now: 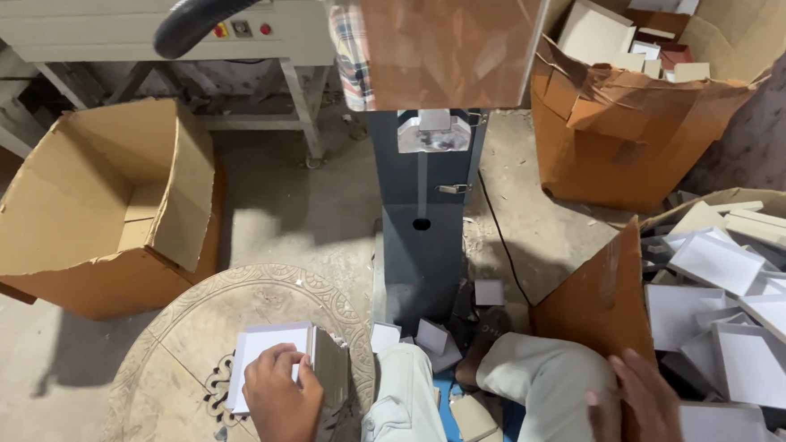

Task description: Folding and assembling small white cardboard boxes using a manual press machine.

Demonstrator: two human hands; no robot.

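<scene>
My left hand [281, 399] rests on a stack of white flat box pieces [265, 349] that lies on a round patterned tabletop [190, 327] at the lower left. My right hand [638, 413] grips the torn brown flap [600, 295] of a cardboard carton at the lower right. That carton holds several white box trays [729, 301]. My legs in pale trousers [528, 389] are between the two hands.
A grey machine column [420, 213] stands straight ahead with a brown panel on top. An open empty cardboard carton [98, 206] sits at the left. Another torn carton [632, 108] with box pieces stands at the back right. Loose white pieces lie by my feet.
</scene>
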